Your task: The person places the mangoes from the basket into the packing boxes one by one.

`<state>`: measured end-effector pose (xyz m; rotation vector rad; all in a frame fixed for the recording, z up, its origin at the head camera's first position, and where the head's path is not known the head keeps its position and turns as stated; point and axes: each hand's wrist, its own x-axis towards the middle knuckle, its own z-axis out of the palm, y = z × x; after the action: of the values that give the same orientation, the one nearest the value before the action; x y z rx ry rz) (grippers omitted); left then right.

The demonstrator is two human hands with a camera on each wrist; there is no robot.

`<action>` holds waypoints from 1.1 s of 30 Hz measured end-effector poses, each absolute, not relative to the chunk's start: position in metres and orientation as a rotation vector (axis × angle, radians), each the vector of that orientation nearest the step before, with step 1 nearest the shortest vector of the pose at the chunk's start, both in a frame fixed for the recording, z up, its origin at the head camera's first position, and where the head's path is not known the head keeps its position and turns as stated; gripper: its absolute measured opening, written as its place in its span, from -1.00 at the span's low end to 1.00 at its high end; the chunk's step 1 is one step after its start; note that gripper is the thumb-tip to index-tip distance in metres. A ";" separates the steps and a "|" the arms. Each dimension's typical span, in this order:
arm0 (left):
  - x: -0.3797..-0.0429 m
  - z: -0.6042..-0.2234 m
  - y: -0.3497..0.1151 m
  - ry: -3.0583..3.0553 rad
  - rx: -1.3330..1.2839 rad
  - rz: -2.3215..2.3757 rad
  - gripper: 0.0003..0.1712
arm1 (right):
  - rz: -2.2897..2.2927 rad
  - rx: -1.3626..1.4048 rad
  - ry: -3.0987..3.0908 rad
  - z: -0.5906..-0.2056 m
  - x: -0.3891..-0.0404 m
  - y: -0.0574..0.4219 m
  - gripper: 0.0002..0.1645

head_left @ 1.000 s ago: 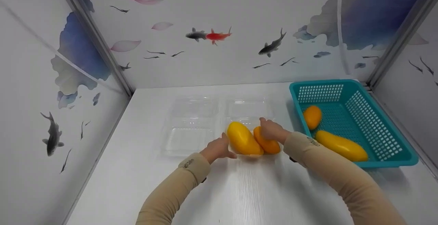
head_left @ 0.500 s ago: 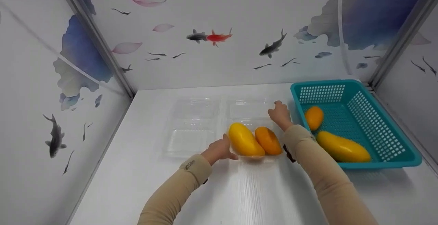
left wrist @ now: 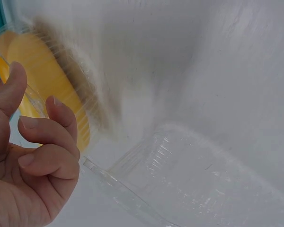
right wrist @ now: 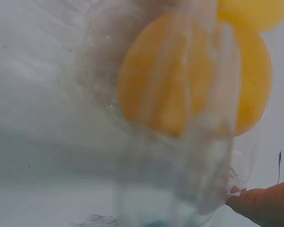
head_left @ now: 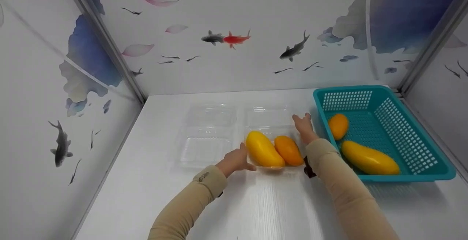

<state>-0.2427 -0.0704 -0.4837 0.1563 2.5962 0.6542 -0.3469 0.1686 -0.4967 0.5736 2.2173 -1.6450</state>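
Note:
A clear plastic clamshell container point(head_left: 267, 168) lies with its lid point(head_left: 270, 115) folded back. Inside it sit a big yellow mango point(head_left: 264, 149) and a smaller orange mango point(head_left: 288, 150), side by side. My left hand point(head_left: 236, 159) grips the container's left front corner, its thumb and curled fingers about the rim in the left wrist view. At the right side of the lid is my right hand point(head_left: 304, 126), thumb and forefinger spread apart. In the right wrist view a fingertip point(right wrist: 255, 201) meets the clear plastic edge; the remaining fingers are out of that view.
Left of it lies a second clear clamshell point(head_left: 204, 150), opened out, with nothing in its tray. A teal basket point(head_left: 413, 123) at the right holds an orange mango point(head_left: 338, 126) and a long yellow fruit point(head_left: 370, 158). A printed wall point(head_left: 234, 72) closes off the back.
My right hand has let go of the orange mango and moved back and right, to the lid's side. My left hand keeps its place at the corner.

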 end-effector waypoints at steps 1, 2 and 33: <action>-0.242 -0.484 -0.071 2.597 0.156 0.653 0.14 | -1.658 0.589 2.200 -0.497 -0.347 0.169 -0.15; -0.242 -0.484 -0.071 2.597 0.155 0.652 0.14 | -1.678 0.595 2.187 -0.497 -0.347 0.169 -0.14; -0.243 -0.484 -0.071 2.581 0.129 0.634 0.15 | -1.994 0.497 2.345 -0.458 -0.338 0.164 -0.29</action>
<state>-0.2433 -0.0711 -0.4841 0.1286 2.5806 0.6343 -0.3379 0.1636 -0.4585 0.4967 2.3448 -1.9943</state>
